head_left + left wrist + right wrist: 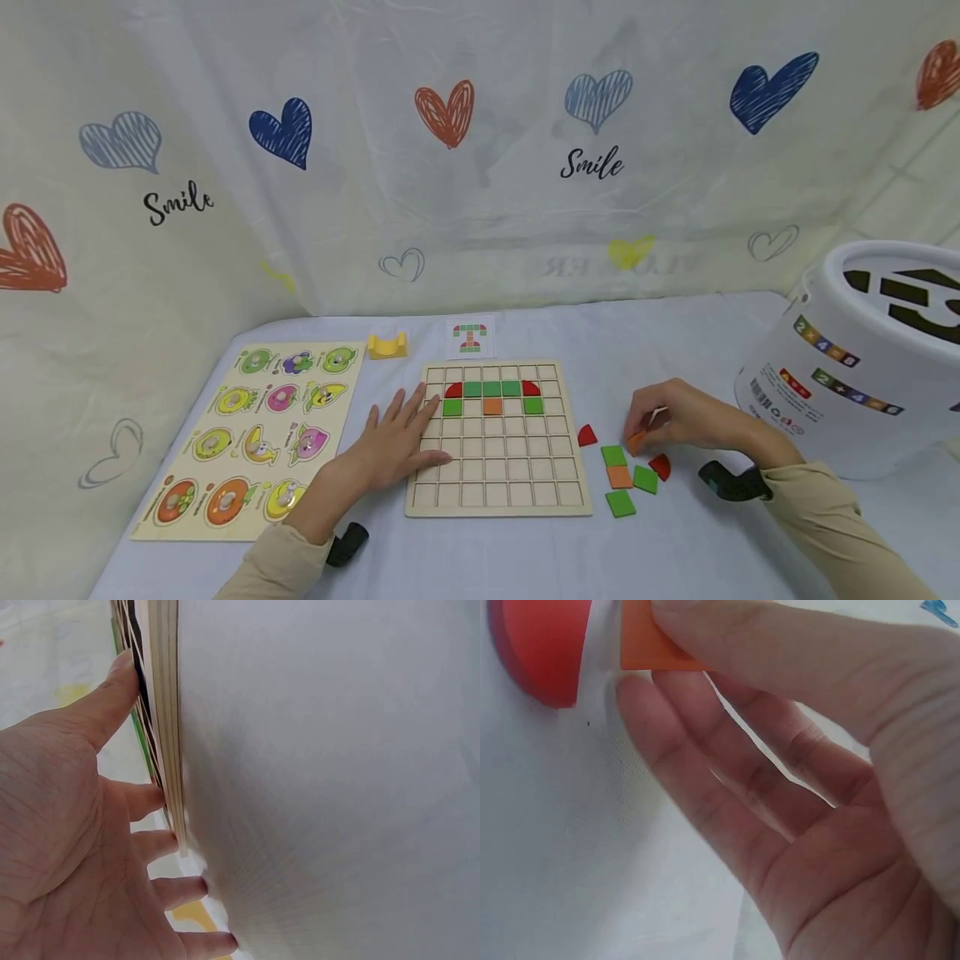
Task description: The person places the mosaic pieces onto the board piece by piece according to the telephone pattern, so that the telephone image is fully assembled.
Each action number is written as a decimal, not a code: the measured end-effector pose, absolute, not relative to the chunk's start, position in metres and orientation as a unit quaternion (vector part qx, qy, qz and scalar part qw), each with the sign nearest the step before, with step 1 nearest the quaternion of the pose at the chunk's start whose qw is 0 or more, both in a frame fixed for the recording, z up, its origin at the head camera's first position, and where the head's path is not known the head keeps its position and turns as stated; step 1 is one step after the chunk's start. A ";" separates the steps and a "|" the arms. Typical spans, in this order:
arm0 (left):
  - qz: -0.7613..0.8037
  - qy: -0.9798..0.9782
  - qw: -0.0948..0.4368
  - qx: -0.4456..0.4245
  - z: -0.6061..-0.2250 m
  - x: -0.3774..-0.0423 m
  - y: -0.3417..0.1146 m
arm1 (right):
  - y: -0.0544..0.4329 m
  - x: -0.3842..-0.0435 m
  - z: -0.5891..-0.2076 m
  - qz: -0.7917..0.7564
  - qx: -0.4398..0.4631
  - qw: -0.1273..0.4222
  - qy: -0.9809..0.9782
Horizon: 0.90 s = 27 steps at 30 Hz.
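My left hand (399,442) lies with spread, straight fingers on the left edge of a wooden grid board (495,507). In the left wrist view the thumb and fingertips touch the board's side (166,712). Set into the board's upper rows are red quarter-round tiles, several green square tiles (491,389) and one orange square (492,406). Right of the board, my right hand (678,417) pinches an orange square tile (641,645) between thumb and fingers. Around it on the cloth lie red quarter-rounds (587,435), green squares (620,503) and another orange square (619,477).
A small pattern card (471,337) with a T-shaped tile design stands behind the board, near a yellow holder (387,346). On the left lies a fruit puzzle board (296,367). A large white bucket (795,400) stands at the right, beside my right forearm.
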State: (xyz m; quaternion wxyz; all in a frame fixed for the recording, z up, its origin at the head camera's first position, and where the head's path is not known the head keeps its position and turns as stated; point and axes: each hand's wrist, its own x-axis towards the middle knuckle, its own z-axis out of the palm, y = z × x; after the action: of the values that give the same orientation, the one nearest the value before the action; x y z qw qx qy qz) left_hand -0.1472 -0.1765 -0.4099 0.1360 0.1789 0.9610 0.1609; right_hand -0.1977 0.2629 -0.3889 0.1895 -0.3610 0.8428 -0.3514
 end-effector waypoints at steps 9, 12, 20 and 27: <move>0.163 0.960 0.136 0.182 -0.410 -0.147 -0.178 | 0.258 -0.198 -0.385 -0.340 -0.359 0.149 0.856; 0.162 0.960 0.135 0.182 -0.410 -0.148 -0.178 | 0.252 -0.199 -0.383 -0.328 -0.372 0.117 0.860; 0.163 0.960 0.131 0.184 -0.411 -0.148 -0.178 | 0.216 -0.207 -0.386 -0.359 -0.409 0.094 0.834; 0.163 0.960 0.133 0.182 -0.412 -0.149 -0.178 | 0.166 -0.211 -0.387 -0.348 -0.449 0.097 0.818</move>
State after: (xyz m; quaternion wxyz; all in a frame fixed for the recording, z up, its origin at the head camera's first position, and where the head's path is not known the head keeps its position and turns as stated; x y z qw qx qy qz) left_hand -0.1489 -0.1775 -0.4123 0.1325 0.1824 0.9605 0.1634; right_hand -0.2106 0.1661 -0.3871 0.0966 -0.4487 0.8176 -0.3478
